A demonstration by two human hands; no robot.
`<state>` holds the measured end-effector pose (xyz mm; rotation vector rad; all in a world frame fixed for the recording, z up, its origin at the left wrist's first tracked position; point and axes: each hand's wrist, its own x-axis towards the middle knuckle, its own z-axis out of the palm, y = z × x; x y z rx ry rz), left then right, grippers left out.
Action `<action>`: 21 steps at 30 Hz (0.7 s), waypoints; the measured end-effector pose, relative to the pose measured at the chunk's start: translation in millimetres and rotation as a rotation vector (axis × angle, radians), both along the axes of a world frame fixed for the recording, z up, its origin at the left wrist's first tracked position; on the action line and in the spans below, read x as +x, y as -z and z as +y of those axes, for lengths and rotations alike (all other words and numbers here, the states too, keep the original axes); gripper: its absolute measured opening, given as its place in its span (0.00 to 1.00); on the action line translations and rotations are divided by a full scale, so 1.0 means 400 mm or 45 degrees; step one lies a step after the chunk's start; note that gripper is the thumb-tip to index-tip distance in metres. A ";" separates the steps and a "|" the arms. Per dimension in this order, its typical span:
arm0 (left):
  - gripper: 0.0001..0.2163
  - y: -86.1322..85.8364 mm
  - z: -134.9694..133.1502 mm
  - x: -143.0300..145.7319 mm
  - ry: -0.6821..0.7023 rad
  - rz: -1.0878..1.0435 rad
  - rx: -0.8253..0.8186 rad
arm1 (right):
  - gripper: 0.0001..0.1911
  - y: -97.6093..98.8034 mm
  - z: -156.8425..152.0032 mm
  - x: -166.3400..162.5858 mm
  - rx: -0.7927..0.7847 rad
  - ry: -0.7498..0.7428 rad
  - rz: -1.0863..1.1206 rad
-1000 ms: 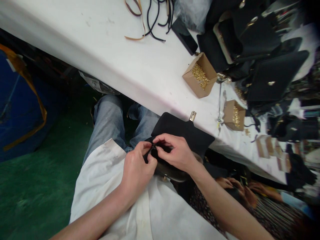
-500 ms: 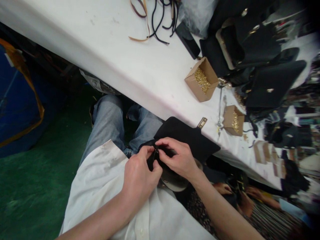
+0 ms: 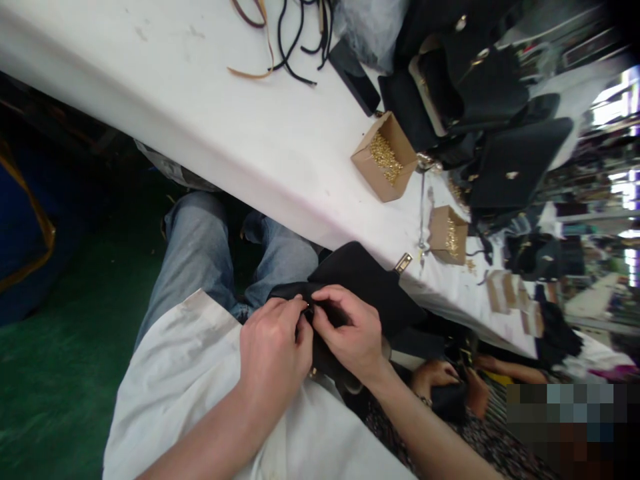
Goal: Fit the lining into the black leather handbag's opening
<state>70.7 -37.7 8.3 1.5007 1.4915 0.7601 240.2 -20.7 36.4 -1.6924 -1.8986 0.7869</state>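
A black handbag [image 3: 363, 283] lies across my lap against the table edge, its flap spread out and a gold metal clasp [image 3: 403, 263] at the flap's tip. My left hand [image 3: 277, 341] is closed, thumb and fingers pinching at the bag's dark edge. Opposite it, my right hand [image 3: 351, 328] pinches the same spot with thumb and forefinger. A small shiny dark bit shows between the fingertips, too small to name. The bag's body is largely hidden under both hands.
On the white table [image 3: 165, 87] stand a cardboard box [image 3: 383, 160] of small gold pieces and a second such box [image 3: 449, 235]. Black cords [image 3: 295, 40], a dark phone-like slab [image 3: 355, 77] and several black bags [image 3: 520, 163] lie beyond. Another person's hands [image 3: 440, 375] work at lower right.
The camera view has shifted, so the table things appear further left. My left fingers have drawn in closer around the pinched spot; both hands remain on the bag.
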 end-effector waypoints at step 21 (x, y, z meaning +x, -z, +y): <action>0.09 0.034 -0.035 0.010 0.047 -0.077 0.134 | 0.20 -0.003 0.008 0.025 0.040 -0.200 0.041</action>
